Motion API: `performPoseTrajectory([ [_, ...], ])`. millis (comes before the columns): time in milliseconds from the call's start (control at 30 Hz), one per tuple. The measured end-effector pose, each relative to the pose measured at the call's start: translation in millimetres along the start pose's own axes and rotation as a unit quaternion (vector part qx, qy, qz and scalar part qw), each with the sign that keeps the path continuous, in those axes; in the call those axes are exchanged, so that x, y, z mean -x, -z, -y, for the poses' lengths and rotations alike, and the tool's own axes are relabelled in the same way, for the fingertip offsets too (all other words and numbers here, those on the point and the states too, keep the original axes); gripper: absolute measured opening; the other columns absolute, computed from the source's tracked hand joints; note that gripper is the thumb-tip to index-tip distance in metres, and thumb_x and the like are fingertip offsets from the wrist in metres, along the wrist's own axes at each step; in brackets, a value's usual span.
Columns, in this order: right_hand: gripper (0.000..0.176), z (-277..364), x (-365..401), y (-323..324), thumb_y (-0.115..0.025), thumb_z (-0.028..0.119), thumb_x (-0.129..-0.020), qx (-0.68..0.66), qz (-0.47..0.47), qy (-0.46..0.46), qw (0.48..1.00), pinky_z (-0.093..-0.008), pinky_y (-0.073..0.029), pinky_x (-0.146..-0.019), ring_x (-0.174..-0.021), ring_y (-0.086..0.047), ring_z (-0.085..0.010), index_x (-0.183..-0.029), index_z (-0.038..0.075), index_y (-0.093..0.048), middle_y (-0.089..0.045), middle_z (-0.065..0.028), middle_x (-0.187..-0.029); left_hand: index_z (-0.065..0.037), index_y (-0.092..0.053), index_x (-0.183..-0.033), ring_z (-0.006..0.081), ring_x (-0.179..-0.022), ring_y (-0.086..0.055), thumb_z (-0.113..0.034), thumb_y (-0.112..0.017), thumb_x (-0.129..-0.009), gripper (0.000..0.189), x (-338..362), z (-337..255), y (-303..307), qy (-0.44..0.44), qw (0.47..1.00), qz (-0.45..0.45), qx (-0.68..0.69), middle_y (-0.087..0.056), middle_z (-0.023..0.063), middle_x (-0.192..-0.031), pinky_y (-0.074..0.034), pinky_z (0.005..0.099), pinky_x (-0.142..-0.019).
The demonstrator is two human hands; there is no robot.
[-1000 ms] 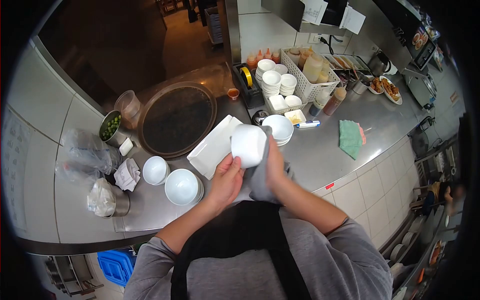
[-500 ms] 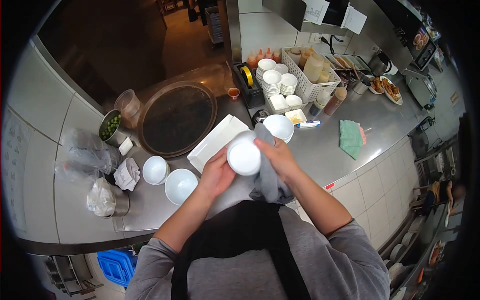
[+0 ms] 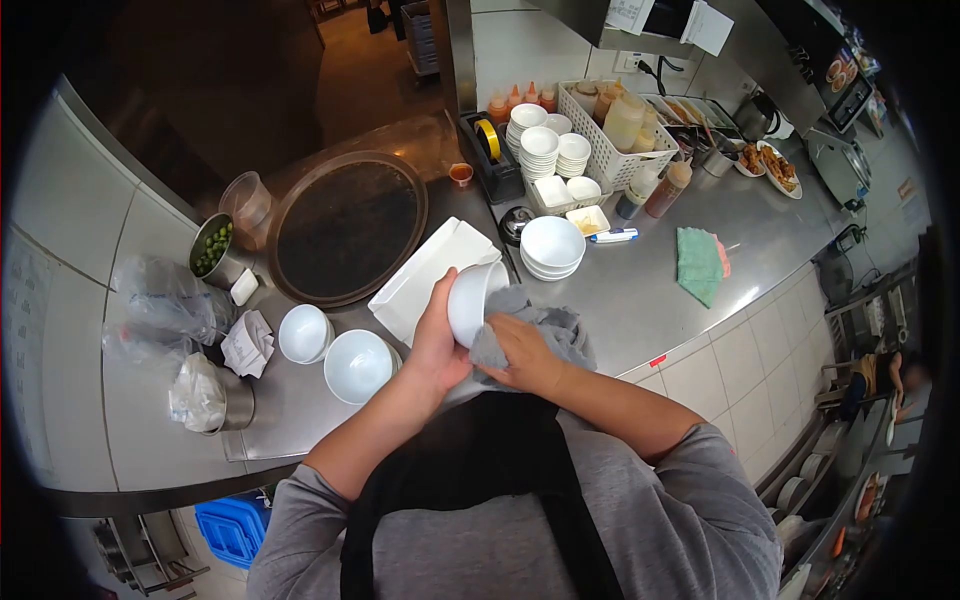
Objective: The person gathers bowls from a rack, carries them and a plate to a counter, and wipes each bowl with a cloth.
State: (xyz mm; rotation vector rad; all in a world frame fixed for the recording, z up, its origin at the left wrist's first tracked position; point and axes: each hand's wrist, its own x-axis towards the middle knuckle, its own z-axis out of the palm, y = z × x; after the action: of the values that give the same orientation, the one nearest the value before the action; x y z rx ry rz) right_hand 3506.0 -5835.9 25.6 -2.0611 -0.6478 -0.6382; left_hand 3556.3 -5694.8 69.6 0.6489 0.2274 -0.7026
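Note:
A white bowl [image 3: 468,303] is tipped on its side in my left hand [image 3: 437,335], its opening turned to the right. My right hand [image 3: 522,355] presses a grey cloth [image 3: 555,335] against the inside of that bowl; some fingertips are hidden in the cloth. Behind my hands lies a long white rectangular plate [image 3: 436,272]. Two groups of white bowls stand left of my left forearm, a nearer one [image 3: 359,367] and a farther one [image 3: 304,334]. Another stack of bowls [image 3: 552,247] stands just beyond the cloth.
A round dark tray [image 3: 348,228] lies at the back left, near a pot of green fruit [image 3: 218,248]. Small dishes [image 3: 539,145], a white basket [image 3: 620,165] and sauce bottles [image 3: 668,190] stand behind. A green cloth [image 3: 699,265] lies right. Another person [image 3: 878,378] is far right.
The held bowl has turned from showing its base to lying sideways. My right hand has moved from the bowl's rim to its opening, with the cloth bunched there.

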Motion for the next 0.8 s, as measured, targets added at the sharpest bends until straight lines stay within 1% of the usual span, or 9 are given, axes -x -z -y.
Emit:
performPoseTrajectory([
  [67, 0.038, 2.8, -12.5, 7.8, -0.071, 0.021, -0.085, 0.020, 0.040, 0.051, 0.998, -0.0352, -0.049, -0.078, -0.086, -0.063, -0.0226, -0.113, -0.001, -0.057, -0.065, -0.0149, -0.097, -0.009, -0.050, -0.132, 0.0225, -0.114, -0.055, -0.044, -0.046, -0.097, 0.050, 12.8, -3.6, -7.0, -0.017, 0.999, -0.007, -0.036, -0.056, 0.0091, -0.126, -0.042, 0.0357, -0.098],
  [133, 0.035, 34.6, -31.5, 16.6, -0.067, 0.021, -0.089, -0.380, -0.046, -0.389, 0.838, -0.0335, -0.048, -0.079, -0.090, -0.061, -0.0183, -0.115, -0.001, -0.057, -0.064, -0.0124, -0.101, -0.009, -0.049, -0.133, 0.0226, -0.115, -0.053, -0.042, -0.046, -0.097, 0.049, 12.8, -2.3, -6.6, -0.028, 0.997, -0.018, -0.072, -0.054, 0.0104, -0.128, -0.041, 0.0343, -0.099],
  [200, 0.034, 45.4, -33.9, 11.7, -0.065, 0.021, -0.090, -0.386, -0.066, -0.383, 0.837, -0.0325, -0.048, -0.080, -0.092, -0.060, -0.0164, -0.116, 0.000, -0.056, -0.064, -0.0113, -0.101, -0.008, -0.046, -0.135, 0.0221, -0.119, -0.050, -0.043, -0.043, -0.099, 0.051, 0.6, 5.1, 2.2, -0.521, 0.647, -0.011, -0.557, -0.051, 0.0103, -0.132, -0.039, 0.0355, -0.101],
  [233, 0.033, 48.3, -35.4, 10.5, -0.063, 0.021, -0.092, -0.389, -0.090, -0.372, 0.838, -0.0315, -0.048, -0.080, -0.094, -0.059, -0.0144, -0.117, 0.000, -0.056, -0.063, -0.0101, -0.102, -0.008, -0.046, -0.135, 0.0221, -0.119, -0.050, -0.043, -0.043, -0.099, 0.051, -1.5, 9.9, 5.8, -0.522, 0.647, -0.011, -0.556, -0.051, 0.0103, -0.132, -0.039, 0.0355, -0.101],
  [333, 0.043, 13.1, -12.3, 8.4, -0.071, 0.015, -0.082, -0.105, -0.006, -0.078, 0.991, -0.0376, -0.049, -0.085, -0.095, -0.061, -0.0276, -0.118, -0.001, -0.055, -0.062, -0.0164, -0.107, -0.008, -0.048, -0.133, 0.0236, -0.118, -0.051, -0.043, -0.041, -0.099, 0.049, 14.9, 4.9, -22.4, -0.149, 0.985, 0.035, -0.078, -0.054, 0.0092, -0.129, -0.038, 0.0386, -0.102],
  [400, 0.054, -24.2, -13.3, 24.9, -0.078, 0.015, -0.069, 0.045, 0.153, 0.192, 0.968, -0.0445, -0.048, -0.090, -0.097, -0.058, -0.0400, -0.116, -0.002, -0.056, -0.059, -0.0216, -0.111, -0.008, -0.047, -0.134, 0.0233, -0.119, -0.051, -0.044, -0.041, -0.099, 0.050, 16.5, -4.6, -22.9, -0.064, 0.996, 0.026, -0.056, -0.054, 0.0089, -0.128, -0.038, 0.0386, -0.102],
  [500, 0.048, -2.8, -12.1, 23.8, -0.076, 0.017, -0.074, 0.003, 0.086, 0.051, 0.995, -0.0442, -0.048, -0.088, -0.097, -0.059, -0.0385, -0.114, -0.002, -0.056, -0.060, -0.0213, -0.109, -0.006, -0.044, -0.137, 0.0240, -0.122, -0.049, -0.042, -0.039, -0.100, 0.052, 14.7, -10.5, -21.9, 0.040, 0.999, 0.009, -0.026, -0.053, 0.0102, -0.131, -0.036, 0.0398, -0.105],
  [600, 0.042, 24.6, -10.4, 19.8, -0.072, 0.018, -0.079, -0.070, 0.049, -0.026, 0.996, -0.0445, -0.049, -0.086, -0.096, -0.059, -0.0383, -0.112, -0.002, -0.056, -0.059, -0.0212, -0.107, -0.004, -0.044, -0.137, 0.0261, -0.123, -0.049, -0.037, -0.037, -0.099, 0.050, 1.5, 7.2, -5.9, -0.411, 0.812, -0.044, -0.413, -0.052, 0.0129, -0.133, -0.033, 0.0396, -0.107],
  [800, 0.039, -19.1, -15.5, 33.7, -0.069, 0.014, -0.077, 0.033, 0.106, 0.159, 0.981, -0.0420, -0.047, -0.083, -0.100, -0.058, -0.0342, -0.110, -0.001, -0.057, -0.059, -0.0167, -0.109, -0.005, -0.053, -0.129, 0.0229, -0.114, -0.054, -0.044, -0.040, -0.097, 0.052, 16.2, -2.7, -26.9, -0.096, 0.988, 0.036, -0.116, -0.057, 0.0124, -0.126, -0.040, 0.0360, -0.100],
])
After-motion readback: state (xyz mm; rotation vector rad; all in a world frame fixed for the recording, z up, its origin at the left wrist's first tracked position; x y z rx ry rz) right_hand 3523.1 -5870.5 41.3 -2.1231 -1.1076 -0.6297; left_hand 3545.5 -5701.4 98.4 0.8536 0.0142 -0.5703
